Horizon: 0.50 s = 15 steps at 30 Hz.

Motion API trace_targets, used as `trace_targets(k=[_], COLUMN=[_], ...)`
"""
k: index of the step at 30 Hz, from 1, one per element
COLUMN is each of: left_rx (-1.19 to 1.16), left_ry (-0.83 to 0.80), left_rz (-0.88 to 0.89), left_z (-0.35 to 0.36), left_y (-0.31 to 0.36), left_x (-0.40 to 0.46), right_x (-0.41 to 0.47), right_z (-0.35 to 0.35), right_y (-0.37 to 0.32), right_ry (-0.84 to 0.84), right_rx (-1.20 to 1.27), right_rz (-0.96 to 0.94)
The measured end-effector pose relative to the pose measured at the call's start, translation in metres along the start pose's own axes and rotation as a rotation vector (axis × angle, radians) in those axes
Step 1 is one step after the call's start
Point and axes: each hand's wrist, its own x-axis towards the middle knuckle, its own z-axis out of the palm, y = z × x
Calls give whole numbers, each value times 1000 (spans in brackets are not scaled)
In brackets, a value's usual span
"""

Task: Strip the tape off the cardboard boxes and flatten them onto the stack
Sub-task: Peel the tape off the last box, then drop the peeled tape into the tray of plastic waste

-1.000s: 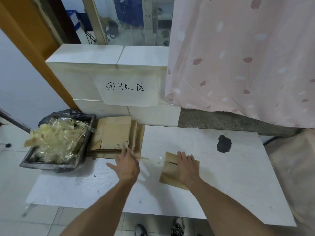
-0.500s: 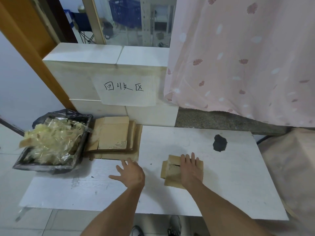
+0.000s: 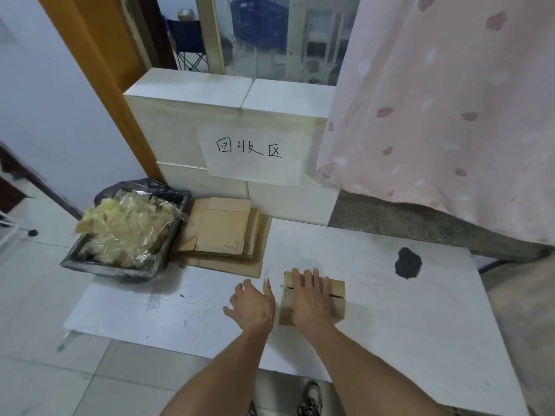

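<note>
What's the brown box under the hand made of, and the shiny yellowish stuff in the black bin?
The small brown box looks like matte corrugated cardboard, dull tan with folded flaps. The yellowish crinkly heap in the black-lined bin seems to be glossy, see-through plastic tape.

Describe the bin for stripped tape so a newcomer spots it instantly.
Start at the white blocks bearing a handwritten sign. Left of the flattened cardboard stack below them sits a bin. Unlike the brown stack, it is black-lined and heaped with crumpled clear tape.
</note>
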Motion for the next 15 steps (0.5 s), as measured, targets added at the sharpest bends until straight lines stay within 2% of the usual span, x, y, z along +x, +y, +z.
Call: trace_targets(k=[4, 7, 10, 12, 15], left_rx=[-79, -155, -151, -53, -19], left_ry=[110, 234, 300, 313, 375], left_rz=[-108, -181, -165, -67, 50], left_z=[-14, -25, -34, -34, -26], left_y=[-22, -23, -19, -14, -1], left_x=[10, 16, 19, 17, 6], right_x=[3, 7, 15, 20, 23], right_z=[-3, -5, -6, -8, -17], right_y=[11, 21, 35, 33, 8], right_ry=[5, 16, -25, -9, 228], right_rx=[-87, -138, -131, -48, 294], right_rz=[14, 93, 89, -44, -223])
